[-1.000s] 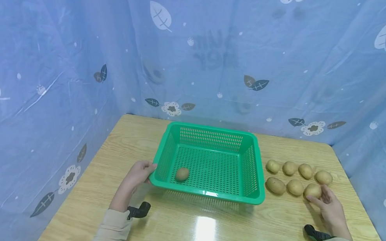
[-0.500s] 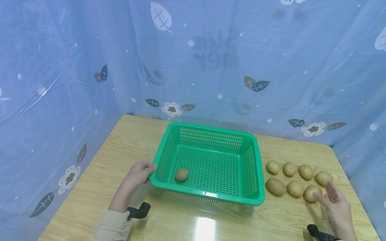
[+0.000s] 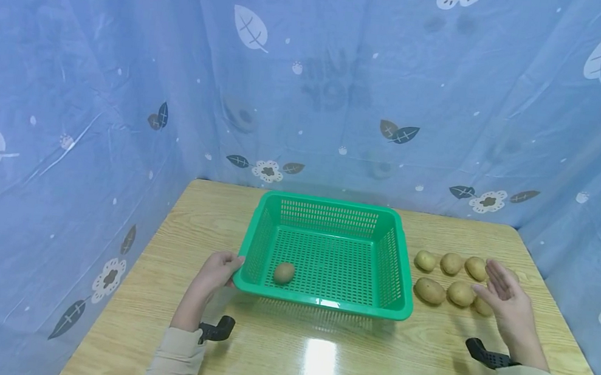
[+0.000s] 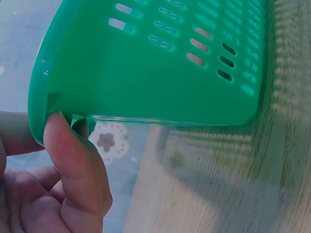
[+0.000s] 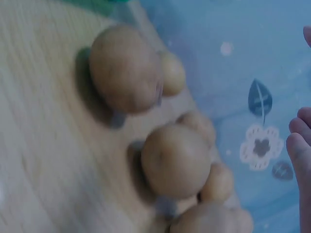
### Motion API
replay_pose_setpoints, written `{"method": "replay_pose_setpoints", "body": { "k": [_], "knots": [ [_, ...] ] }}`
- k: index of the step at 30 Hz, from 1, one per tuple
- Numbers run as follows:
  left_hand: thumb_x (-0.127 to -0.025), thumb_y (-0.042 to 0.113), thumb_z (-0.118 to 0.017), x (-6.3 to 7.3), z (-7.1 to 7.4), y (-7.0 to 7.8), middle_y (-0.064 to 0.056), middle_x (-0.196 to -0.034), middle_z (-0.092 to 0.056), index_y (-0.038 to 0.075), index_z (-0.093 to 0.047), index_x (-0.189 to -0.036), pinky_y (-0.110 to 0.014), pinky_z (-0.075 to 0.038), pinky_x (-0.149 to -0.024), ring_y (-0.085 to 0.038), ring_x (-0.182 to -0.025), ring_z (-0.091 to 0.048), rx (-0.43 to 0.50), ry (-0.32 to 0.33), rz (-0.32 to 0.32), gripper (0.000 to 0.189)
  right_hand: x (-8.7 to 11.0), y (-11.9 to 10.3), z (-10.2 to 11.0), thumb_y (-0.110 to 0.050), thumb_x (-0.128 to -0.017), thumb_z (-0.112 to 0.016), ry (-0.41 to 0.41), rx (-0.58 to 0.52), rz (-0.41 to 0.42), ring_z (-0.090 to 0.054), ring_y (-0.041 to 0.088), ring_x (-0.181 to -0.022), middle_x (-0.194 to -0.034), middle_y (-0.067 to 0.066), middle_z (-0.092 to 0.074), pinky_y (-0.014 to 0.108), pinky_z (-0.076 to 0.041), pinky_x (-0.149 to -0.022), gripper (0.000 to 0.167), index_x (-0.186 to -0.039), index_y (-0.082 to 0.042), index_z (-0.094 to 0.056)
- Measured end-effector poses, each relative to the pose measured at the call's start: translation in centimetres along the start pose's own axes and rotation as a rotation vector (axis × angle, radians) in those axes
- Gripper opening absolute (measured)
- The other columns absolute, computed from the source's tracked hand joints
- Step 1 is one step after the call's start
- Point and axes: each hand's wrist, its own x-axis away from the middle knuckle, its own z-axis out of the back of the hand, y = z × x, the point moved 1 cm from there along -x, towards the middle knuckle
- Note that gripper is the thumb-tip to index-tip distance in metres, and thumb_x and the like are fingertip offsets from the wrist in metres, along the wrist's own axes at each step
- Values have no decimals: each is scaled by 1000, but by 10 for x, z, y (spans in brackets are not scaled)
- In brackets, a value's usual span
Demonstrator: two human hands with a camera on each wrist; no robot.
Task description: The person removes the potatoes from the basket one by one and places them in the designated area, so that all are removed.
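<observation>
A green plastic basket point(image 3: 321, 305) with slotted walls stands on the table, and one potato point(image 3: 283, 273) lies inside near its front left. My left hand point(image 3: 219, 270) pinches the basket's front left corner; in the left wrist view the fingers point(image 4: 73, 150) curl over the rim from below. Two rows of potatoes point(image 5: 176, 161) lie to the right of the basket. My right hand point(image 3: 509, 304) hovers over the right end of these rows, fingers extended and holding nothing. It partly hides the potatoes at that end.
The wooden table point(image 3: 391, 368) is bounded at the back and sides by a blue patterned curtain point(image 3: 310, 91). A black wrist mount point(image 3: 486, 354) sticks out from the right sleeve, another from the left.
My right hand has let go of the front-row potato at the right end, lifted off, and shifted leftward above the rows. The left hand and basket stay put.
</observation>
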Motion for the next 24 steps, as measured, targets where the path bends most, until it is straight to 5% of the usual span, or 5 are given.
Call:
{"method": "replay_pose_setpoints", "body": {
  "k": [14,24],
  "knots": [
    [-100,19,-46,0,-1,-1,-7,-79,-60,-6,-62,-98,-26,-48,-64,-14,-67,-56,5,-3,9,30,-14,-32,-34,0,-93,-56,-121,-8,106,-33,-4,-134,-156,5,-24,5,-32,-98,69,-151,-10,-20],
    [-100,20,-46,-1,0,-1,-7,-81,-61,-6,-62,-101,-26,-47,-65,-15,-69,-56,-2,-9,16,30,-30,-58,-66,6,-91,-56,-169,-123,199,-36,4,-136,-154,13,-28,9,-32,-103,66,-148,0,-24]
  ]
}}
